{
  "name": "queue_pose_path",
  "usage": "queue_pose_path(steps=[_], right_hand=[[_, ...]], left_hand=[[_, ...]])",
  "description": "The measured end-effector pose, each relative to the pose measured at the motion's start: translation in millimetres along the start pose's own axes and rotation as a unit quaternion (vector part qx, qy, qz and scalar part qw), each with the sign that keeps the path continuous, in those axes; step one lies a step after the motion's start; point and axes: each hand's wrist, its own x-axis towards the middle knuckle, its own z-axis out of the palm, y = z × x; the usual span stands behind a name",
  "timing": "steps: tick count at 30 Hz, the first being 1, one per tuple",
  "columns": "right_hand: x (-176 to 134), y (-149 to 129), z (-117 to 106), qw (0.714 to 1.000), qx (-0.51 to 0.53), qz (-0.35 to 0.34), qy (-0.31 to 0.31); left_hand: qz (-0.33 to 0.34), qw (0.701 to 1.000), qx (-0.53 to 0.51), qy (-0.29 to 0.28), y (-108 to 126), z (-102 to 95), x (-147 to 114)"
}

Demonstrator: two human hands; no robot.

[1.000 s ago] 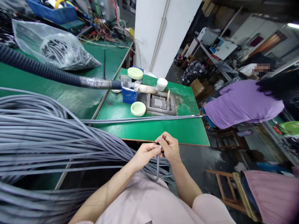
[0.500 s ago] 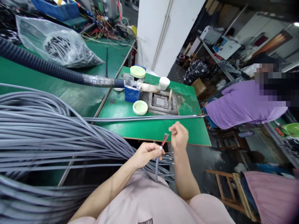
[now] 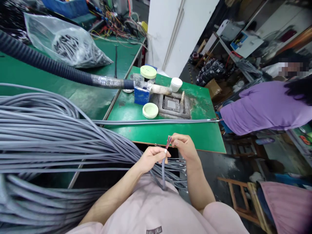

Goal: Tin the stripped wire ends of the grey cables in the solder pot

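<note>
My left hand (image 3: 154,157) pinches a grey cable (image 3: 163,174) just below its stripped end, where a white band shows. From that end thin coloured wires (image 3: 168,142), some of them red, fan upward. My right hand (image 3: 183,145) has its fingertips closed at the tips of these wires; which wires it grips is too small to tell. A large bundle of grey cables (image 3: 60,139) lies to the left, and several of its ends hang beneath my hands. Two or so grey cables (image 3: 156,122) run straight across the green bench ahead.
On the green bench (image 3: 195,136) stand a framed metal solder pot (image 3: 172,104), a pale green lid (image 3: 150,110), a white tub (image 3: 176,84) and a blue box (image 3: 141,96). A black corrugated hose (image 3: 48,63) crosses from the left. A person in purple (image 3: 265,104) sits at right.
My right hand has come left and its fingers now meet the wire ends. The left hand still holds the cable. The whole view has shifted slightly.
</note>
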Motion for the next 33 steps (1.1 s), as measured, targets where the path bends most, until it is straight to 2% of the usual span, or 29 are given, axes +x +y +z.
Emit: queue_pose_path(steps=[2,5,11,16,20,25,27,30,31,33], right_hand=[[0.6,-5.0,3.2,1.0,-0.015,-0.007,0.019],[-1.5,-15.1,10.2,0.994,-0.093,-0.035,0.052],[-9.7,-29.3,25.0,0.953,-0.275,-0.087,0.094],[-12.6,-32.3,26.3,0.935,-0.324,-0.103,0.103],[-11.4,-28.7,25.5,0.946,-0.286,-0.102,0.117],[2.3,-10.2,24.3,0.978,-0.132,-0.051,0.151],[10.6,-5.8,15.6,0.976,-0.069,-0.042,0.202],[15.4,-11.0,-4.8,0.951,-0.013,-0.072,0.3],[13.5,-15.2,-10.2,0.95,-0.02,-0.082,0.301],[5.9,-24.2,-14.1,0.967,-0.085,-0.081,0.226]], left_hand=[[0.002,1.0,0.011,0.006,2.9,2.5,-0.2],[0.011,1.0,0.021,0.015,8.9,8.8,-0.5],[0.045,0.998,0.046,0.028,9.2,14.6,-1.8],[0.081,0.988,0.119,0.064,6.6,15.5,-2.1],[0.11,0.975,0.168,0.098,10.6,20.6,-0.8],[0.102,0.974,0.173,0.104,11.2,23.9,-0.1],[0.096,0.976,0.172,0.096,9.9,23.4,-2.1],[0.082,0.978,0.171,0.084,9.3,21.2,-5.7],[0.078,0.979,0.166,0.09,9.7,20.4,-6.1],[0.075,0.978,0.157,0.111,10.7,19.7,-5.4]])
